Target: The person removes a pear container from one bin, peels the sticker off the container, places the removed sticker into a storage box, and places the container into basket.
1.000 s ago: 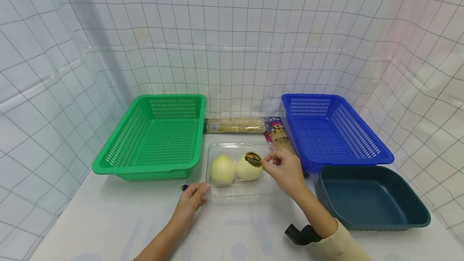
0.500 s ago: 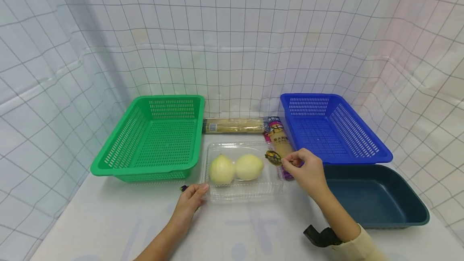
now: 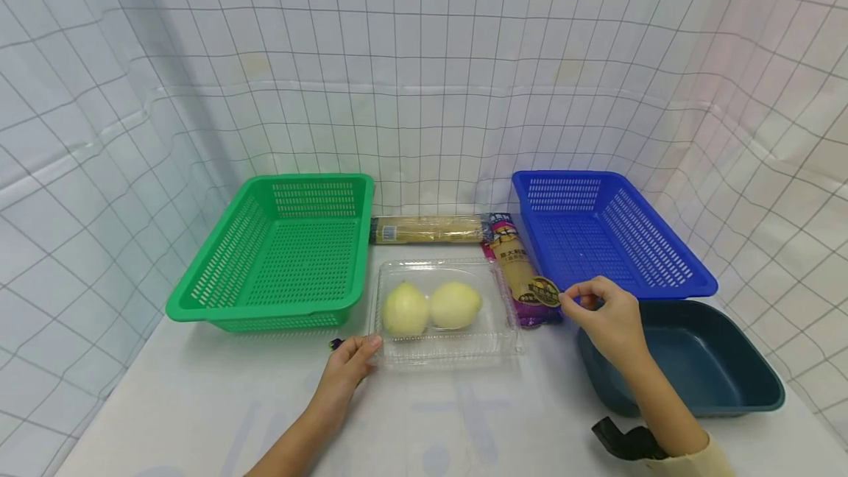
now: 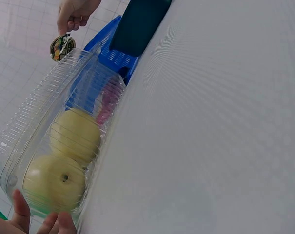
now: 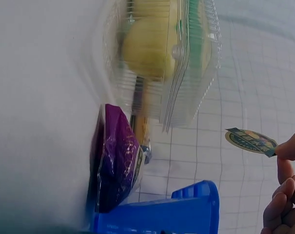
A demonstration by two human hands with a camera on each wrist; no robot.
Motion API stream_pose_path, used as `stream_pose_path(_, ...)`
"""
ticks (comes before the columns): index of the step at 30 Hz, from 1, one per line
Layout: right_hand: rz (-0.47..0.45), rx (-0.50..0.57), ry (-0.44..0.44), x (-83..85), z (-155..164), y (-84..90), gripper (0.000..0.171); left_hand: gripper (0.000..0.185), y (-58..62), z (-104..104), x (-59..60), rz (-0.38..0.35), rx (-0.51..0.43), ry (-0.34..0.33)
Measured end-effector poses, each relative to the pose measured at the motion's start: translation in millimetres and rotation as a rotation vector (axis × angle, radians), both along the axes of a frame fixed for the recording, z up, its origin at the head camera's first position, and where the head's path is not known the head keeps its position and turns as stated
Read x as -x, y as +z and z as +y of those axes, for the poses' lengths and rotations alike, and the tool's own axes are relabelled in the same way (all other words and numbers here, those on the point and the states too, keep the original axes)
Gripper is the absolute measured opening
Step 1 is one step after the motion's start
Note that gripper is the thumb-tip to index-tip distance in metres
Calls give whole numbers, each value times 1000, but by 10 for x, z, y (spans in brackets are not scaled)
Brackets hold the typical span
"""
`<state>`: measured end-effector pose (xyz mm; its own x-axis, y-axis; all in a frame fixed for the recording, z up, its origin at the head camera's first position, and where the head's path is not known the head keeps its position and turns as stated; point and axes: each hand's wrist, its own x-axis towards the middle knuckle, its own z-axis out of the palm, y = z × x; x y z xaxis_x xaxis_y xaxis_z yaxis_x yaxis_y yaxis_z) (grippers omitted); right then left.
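A green perforated basket (image 3: 298,263) stands left of the head view's center, a blue perforated basket (image 3: 596,241) to the right. At center, you steady a clear plastic clamshell (image 3: 457,348), your left hand (image 3: 347,363) gripping its lower-left corner. Your right hand (image 3: 609,315), right of center, is mostly closed. Two pale yellow fruits (image 3: 405,310) sit inside the clamshell; your right thumb and forefinger pinch an oval black-and-gold label (image 3: 545,291).

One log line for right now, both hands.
left hand: grips clear container | right hand: pinches round label, apart from container | contents: two pale fruits
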<state>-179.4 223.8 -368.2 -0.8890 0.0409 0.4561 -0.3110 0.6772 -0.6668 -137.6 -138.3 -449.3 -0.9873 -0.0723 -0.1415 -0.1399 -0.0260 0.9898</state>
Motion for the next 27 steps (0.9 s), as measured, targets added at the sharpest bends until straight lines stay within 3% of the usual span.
stream_pose_path(7, -72, 4, -12, -49, 279, -24, 10, 26, 8, 4, 1, 3, 3, 3)
stream_pose_path(23, -218, 121, -13, -127, 794, -63, 23, 27, 17, 2, 2, 0, 10, 13)
stream_pose_path(27, -290, 108, -19, -152, 956, -81, 28, 27, 14, 11, 10, 0, 9, 17)
